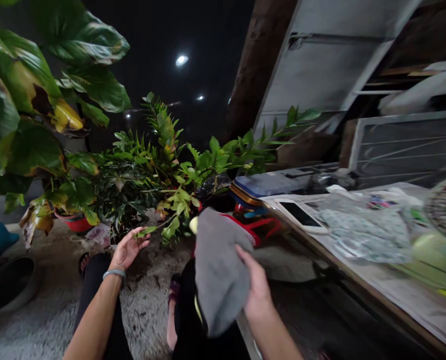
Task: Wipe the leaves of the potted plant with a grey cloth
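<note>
My left hand (127,249), with a pale bangle at its wrist, is low at the left of centre. Its curled fingers hold a green leaf (147,231) at the end of a stem from the leafy potted plant (180,202). To the right, my right hand (258,285) grips a grey cloth (223,270) by its right side, thumb on top. The cloth hangs over my lap in folds, and a bit of yellow edging shows at its left. Part of my right hand's fingers is hidden behind it.
Large-leaved foliage (31,100) leans in from the left, above a red pot (75,222). A dark round pot (11,285) sits on the rough floor. On the right, a table (361,270) bears a white phone (301,216), a patterned plastic bag (365,230) and a blue case (273,183).
</note>
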Motion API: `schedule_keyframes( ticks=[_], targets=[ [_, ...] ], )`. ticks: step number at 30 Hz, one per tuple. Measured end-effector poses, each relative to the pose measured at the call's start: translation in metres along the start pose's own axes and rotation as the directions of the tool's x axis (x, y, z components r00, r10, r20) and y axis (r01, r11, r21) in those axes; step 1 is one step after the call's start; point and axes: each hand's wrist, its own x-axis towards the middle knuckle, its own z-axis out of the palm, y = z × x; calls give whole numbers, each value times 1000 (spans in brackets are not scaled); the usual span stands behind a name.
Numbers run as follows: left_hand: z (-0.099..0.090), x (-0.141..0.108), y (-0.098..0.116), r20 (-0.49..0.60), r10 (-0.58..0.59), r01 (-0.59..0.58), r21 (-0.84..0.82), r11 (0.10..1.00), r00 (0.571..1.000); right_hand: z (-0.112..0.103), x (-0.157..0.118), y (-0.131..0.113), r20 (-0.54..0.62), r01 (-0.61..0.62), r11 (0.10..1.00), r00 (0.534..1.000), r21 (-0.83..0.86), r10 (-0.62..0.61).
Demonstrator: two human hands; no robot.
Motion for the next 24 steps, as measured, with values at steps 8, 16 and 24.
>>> schedule_keyframes(
  ticks=[8,16,24],
  targets=[
    [0,-1,-1,-53,17,-16,4,1000,998,84,10,30,115,-303,953,947,-8,301],
    [-3,-1,2,-210,13,15,130,991,978,65,-75,93,232,-332,852,864,-405,447],
    [11,-46,30,-518,350,-207,314,927,780,86,-45,62,354,-16,918,920,-397,169]
  ],
)
